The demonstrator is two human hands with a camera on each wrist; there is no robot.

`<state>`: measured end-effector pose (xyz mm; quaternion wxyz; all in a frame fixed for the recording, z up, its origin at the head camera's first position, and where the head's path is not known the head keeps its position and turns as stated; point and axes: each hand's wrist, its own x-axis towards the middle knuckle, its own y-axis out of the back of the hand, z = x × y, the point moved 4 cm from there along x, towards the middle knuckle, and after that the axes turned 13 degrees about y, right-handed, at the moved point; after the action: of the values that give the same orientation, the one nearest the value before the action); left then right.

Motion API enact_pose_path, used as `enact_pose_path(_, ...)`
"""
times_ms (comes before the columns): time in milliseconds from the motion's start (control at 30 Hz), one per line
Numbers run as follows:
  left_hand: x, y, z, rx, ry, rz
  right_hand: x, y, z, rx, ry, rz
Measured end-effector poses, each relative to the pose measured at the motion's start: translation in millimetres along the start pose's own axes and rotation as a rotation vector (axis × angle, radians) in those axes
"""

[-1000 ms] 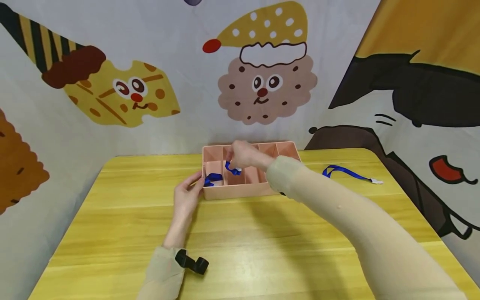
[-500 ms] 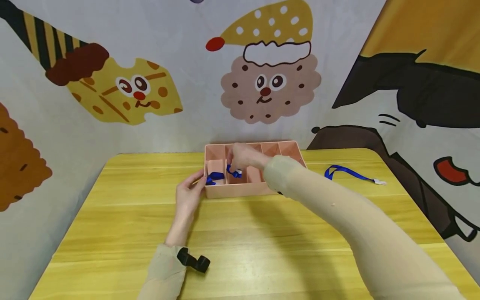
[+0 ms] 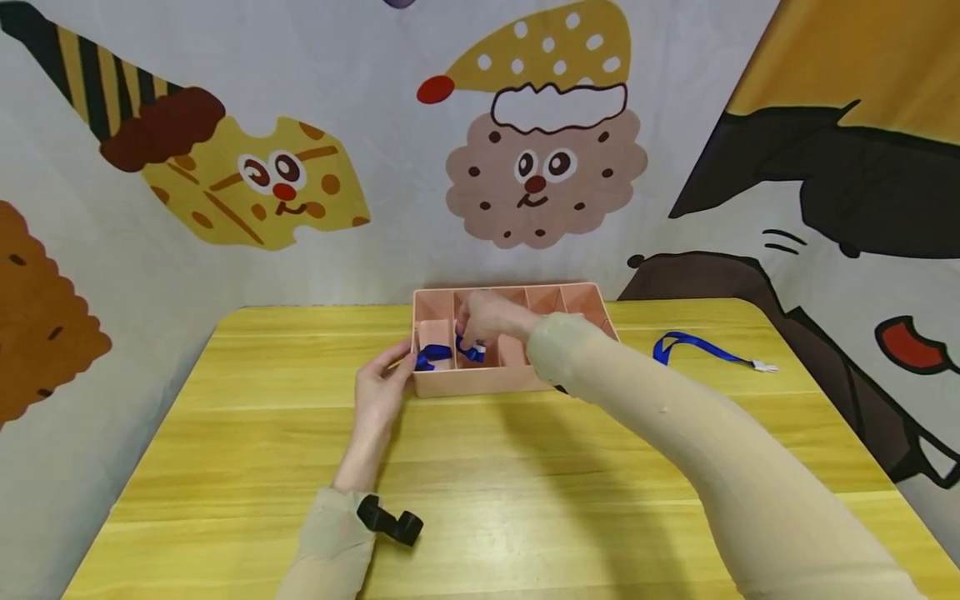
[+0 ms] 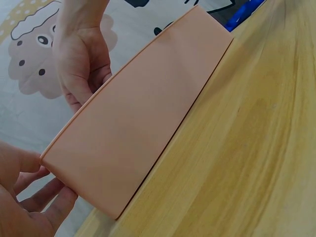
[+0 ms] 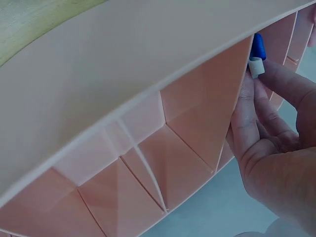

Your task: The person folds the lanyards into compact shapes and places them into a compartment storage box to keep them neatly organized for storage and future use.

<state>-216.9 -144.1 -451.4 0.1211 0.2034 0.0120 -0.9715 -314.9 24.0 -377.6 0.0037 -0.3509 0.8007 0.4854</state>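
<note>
A pink divided box point(image 3: 480, 382) stands at the back of the table. My right hand point(image 3: 491, 317) reaches into its second compartment from the left and pinches a blue lanyard point(image 3: 470, 351). In the right wrist view, the lanyard's white buckle point(image 5: 256, 66) shows at the fingertips. Another blue lanyard point(image 3: 434, 353) lies bunched in the leftmost compartment. My left hand point(image 3: 381, 387) rests against the box's left end, its fingers touching the end wall at the corner, as the left wrist view shows. The right forearm covers part of the box's right side.
A third blue lanyard point(image 3: 701, 343) with a white buckle lies looped on the wooden table point(image 3: 465, 500), right of the box. Close behind the table hangs a white backdrop point(image 3: 405, 208) printed with cartoon figures. Thin dividers point(image 5: 140, 165) separate the box's compartments.
My right hand and the lanyard it pinches have sunk a little lower into the second compartment. The left hand keeps its place at the box's end; the head view has shifted slightly.
</note>
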Motion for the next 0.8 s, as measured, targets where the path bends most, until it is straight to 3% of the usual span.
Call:
enact_pose_path(167,0.5,-1.1,0.4,-0.005,-0.009,-0.002,-0.3,-0.3,3.8,0.036,0.015,0.025)
enact_pose_path(533,-0.2,-1.1,1.3,-0.009,-0.001,-0.016,2.9,-5.1,1.2,-0.057,-0.003,0.019)
enact_pose_path(800,-0.7,0.4,0.3,-0.016,-0.004,-0.013,1.3,-7.3,-2.5,-0.099,0.028,0.012)
